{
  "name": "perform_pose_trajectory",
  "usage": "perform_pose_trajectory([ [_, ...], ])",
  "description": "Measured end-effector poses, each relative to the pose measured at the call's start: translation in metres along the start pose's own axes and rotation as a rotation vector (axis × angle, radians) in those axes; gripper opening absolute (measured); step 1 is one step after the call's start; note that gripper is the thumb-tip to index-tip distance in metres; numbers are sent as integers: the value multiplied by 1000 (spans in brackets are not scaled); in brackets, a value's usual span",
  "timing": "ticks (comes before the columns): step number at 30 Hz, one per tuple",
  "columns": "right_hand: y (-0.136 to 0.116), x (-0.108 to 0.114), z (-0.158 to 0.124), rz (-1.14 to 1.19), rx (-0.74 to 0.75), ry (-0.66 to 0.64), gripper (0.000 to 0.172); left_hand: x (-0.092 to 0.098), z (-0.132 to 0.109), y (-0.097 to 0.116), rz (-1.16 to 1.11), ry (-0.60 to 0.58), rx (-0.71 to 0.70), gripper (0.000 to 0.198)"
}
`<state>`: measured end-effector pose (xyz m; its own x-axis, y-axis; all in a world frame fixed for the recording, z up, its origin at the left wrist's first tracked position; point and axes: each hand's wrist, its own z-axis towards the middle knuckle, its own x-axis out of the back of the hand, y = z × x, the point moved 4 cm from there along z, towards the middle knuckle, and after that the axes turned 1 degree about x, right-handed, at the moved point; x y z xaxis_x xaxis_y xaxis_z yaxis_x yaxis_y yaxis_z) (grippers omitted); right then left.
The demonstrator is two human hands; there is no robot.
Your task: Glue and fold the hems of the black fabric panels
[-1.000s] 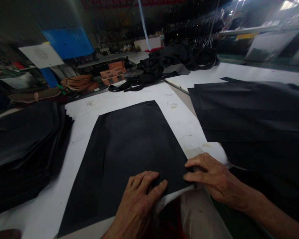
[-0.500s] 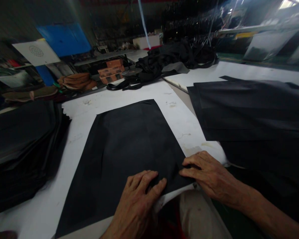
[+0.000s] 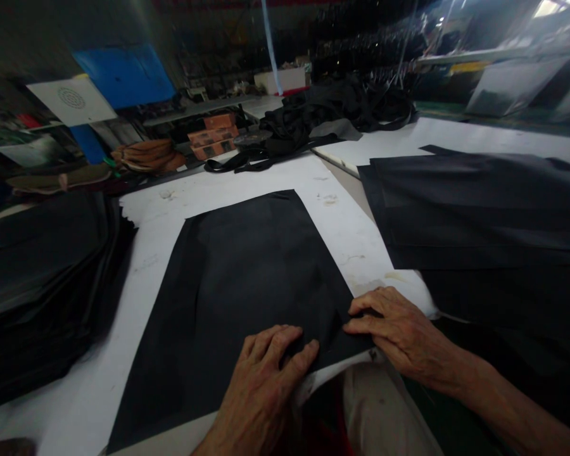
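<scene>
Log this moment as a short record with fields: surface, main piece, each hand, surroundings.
surface: white table
main piece: black fabric sheet, lying flat, near edge at the table's edge
left hand: left hand, palm down, fingers pressing the sheet's near edge
right hand: right hand, fingers at the sheet's near right corner
left side: stack of black fabric
right side: black fabric layers
far end: heap of black straps

We see a dim scene; daylight glares at the upper right, the white tabletop (image 3: 342, 234) reflects it softly, and the edges smear and bend.
</scene>
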<state>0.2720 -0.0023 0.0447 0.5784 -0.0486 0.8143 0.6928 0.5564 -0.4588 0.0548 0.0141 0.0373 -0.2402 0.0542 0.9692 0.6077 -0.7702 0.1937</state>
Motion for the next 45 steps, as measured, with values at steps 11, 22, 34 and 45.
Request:
perform_pose_trajectory([
  [11,-5,-5,-3,14,-44,59,39,3,-2,3,-1,-28,15,52],
  [22,-8,-8,4,-60,-155,175,14,3,-2,2,-10,-48,23,49],
  [34,-23,-26,11,-324,-361,201,28,3,-1,3,-15,-51,42,45],
  [45,-13,-27,-6,-160,-298,238,17,4,-1,3,-32,-46,45,47],
])
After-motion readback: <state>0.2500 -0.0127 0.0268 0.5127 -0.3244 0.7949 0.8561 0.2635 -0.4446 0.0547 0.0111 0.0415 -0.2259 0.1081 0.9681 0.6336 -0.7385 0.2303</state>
